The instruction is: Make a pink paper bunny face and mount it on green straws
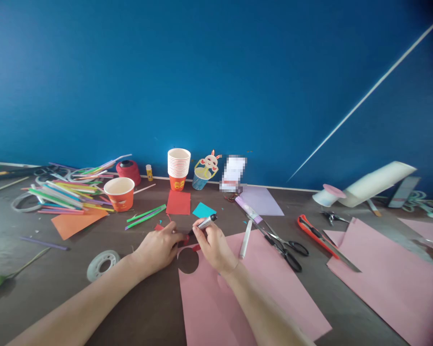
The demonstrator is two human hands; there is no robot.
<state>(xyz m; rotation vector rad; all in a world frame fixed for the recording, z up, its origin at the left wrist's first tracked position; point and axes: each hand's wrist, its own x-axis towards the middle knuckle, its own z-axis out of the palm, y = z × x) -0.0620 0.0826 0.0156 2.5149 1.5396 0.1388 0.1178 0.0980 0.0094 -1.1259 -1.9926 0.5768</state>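
Observation:
In my right hand (214, 245) is a marker (206, 222), held near its middle with the dark end pointing up and right. My left hand (159, 247) lies on the table with its fingers bent over a small red piece (186, 239), mostly hidden by the fingertips. Below both hands, a pink sheet (216, 307) has a round hole at its upper left corner. Red scraps (159, 227) lie just beyond my left hand. A red square (178, 203) and a blue piece (204, 210) are farther back.
Stacked paper cups (179, 168) stand near the wall beside a decorated cup (201, 178). Scissors (285, 247) and a red cutter (319, 238) lie right. Left are a tape roll (103, 265), an orange cup (119, 194) and a pile of straws (63, 196).

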